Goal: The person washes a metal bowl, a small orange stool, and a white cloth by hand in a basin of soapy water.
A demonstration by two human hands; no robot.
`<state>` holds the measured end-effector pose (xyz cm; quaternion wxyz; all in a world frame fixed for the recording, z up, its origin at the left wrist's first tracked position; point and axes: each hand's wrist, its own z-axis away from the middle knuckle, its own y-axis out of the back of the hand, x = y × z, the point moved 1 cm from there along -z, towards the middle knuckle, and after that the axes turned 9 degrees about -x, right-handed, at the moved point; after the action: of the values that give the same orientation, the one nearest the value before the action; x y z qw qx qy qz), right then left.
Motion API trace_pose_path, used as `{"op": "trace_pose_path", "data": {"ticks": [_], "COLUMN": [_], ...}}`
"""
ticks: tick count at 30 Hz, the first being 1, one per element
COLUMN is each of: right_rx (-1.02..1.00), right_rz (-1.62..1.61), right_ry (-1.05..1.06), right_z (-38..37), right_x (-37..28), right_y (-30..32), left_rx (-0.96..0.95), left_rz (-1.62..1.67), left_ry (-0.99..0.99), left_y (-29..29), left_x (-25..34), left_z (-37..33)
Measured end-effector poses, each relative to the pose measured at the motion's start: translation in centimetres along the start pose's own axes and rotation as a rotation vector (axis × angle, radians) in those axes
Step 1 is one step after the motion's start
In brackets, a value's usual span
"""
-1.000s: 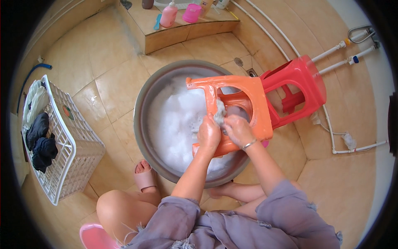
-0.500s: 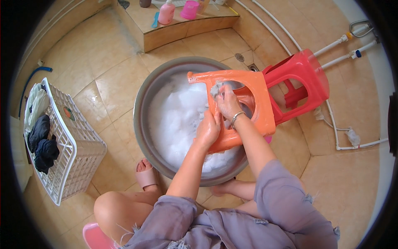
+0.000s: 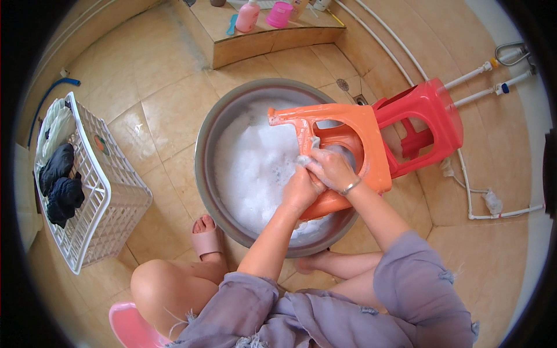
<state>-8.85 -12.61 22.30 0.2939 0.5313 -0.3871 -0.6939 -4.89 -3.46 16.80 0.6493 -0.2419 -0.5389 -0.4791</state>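
While the orange stool (image 3: 374, 151) is lying on its side over the right part of the metal basin (image 3: 203, 151), work on it is apparently continuing: its surface is glistening wet, and white foam (image 3: 249, 174) is filling the basin. The remaining extent is not showing. Over the basin's near edge, both forearms (image 3: 271, 235) are slanting inward. The right hand (image 3: 332, 169) is clutching a pale cloth (image 3: 315, 142) at the stool; the left hand (image 3: 303, 190) is curling against it, its hold being partly hidden.
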Motion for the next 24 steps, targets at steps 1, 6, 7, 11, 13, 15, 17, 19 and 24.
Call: {"op": "trace_pose_path", "data": {"ticks": [1, 6, 7, 11, 13, 15, 17, 19, 24], "right_rx": [0.001, 0.069, 0.065, 0.158, 0.097, 0.005, -0.054, -0.105, 0.103], "right_rz": [0.107, 0.457, 0.458, 0.401, 0.329, 0.374, 0.292, 0.211, 0.296], "right_ry": [-0.024, -0.194, -0.193, -0.257, -0.230, -0.221, -0.197, -0.190, -0.194], "right_z": [-0.9, -6.9, -8.0, -9.3, -7.6, -5.0, -2.0, -1.2, -5.8], "right_x": [-0.1, 0.4, 0.9, 1.1, 1.1, -0.5, -1.3, -1.1, 0.4], "right_y": [-0.2, 1.5, 1.9, 1.8, 1.1, -0.1, -0.3, -0.3, 0.4], "left_rx": [0.056, 0.037, 0.033, 0.017, -0.011, 0.002, 0.006, 0.041, 0.015], "left_rz": [-0.005, 0.010, 0.011, -0.024, -0.001, -0.013, -0.014, 0.070, -0.010], "left_ry": [-0.009, 0.026, -0.009, 0.042, 0.079, 0.056, 0.024, 0.015, 0.052], "left_y": [0.1, 0.3, 0.2, 0.4, 0.4, 1.1, 0.8, 0.3, 0.5], "left_x": [0.2, 1.9, 1.9, 2.2, 2.2, 1.1, 0.4, 0.4, 1.6], "left_z": [0.5, 1.1, 1.2, 1.0, 0.9, 0.5, 0.4, 0.4, 0.6]}}
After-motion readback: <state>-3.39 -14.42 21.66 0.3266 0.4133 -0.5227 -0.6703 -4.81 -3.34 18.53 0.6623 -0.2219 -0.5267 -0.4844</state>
